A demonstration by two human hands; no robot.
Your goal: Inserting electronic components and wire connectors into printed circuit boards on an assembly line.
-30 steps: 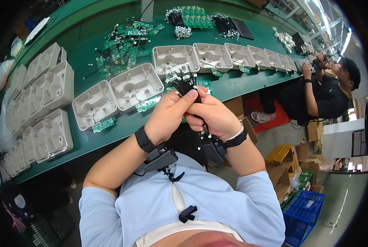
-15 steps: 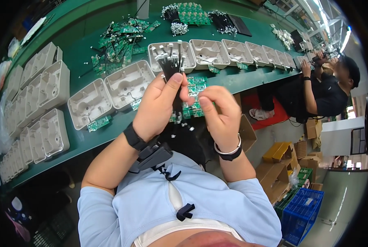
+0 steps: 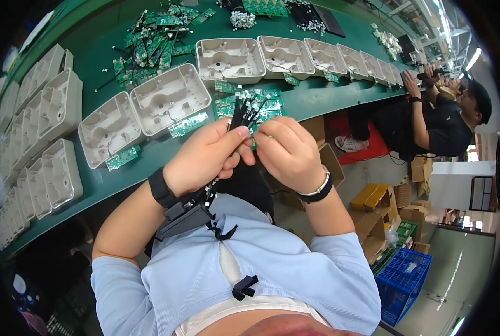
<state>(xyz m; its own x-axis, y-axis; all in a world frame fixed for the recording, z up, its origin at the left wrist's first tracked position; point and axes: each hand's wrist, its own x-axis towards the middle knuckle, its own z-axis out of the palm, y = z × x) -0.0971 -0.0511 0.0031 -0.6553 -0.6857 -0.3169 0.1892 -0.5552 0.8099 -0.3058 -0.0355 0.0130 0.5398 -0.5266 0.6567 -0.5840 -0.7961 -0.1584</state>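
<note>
My left hand (image 3: 205, 152) is wrapped round a bundle of black cables (image 3: 239, 115) with small white plugs; the plugs fan out above the thumb, and more cable ends hang below the fist. Close beside the bundle, my right hand (image 3: 288, 151) is closed in a pinch. What sits between its fingertips is too small to make out. Just beyond the hands, a batch of green circuit boards (image 3: 272, 106) lies on the green table. Behind and to the left stand light grey plastic housings (image 3: 168, 96), with a circuit board (image 3: 189, 124) lying against the near side of one.
A row of housings (image 3: 283, 56) runs along the table to the right; stacked ones (image 3: 65, 106) stand at left. A heap of wired boards (image 3: 152, 47) lies at the back. At right are a co-worker (image 3: 445, 123), cardboard boxes (image 3: 367, 224) and a blue crate (image 3: 404, 283).
Both hands have come lower, nearer my body. My right hand has moved left against the bundle, its fingers now by the cables. The bundle's plugs sit lower in view.
</note>
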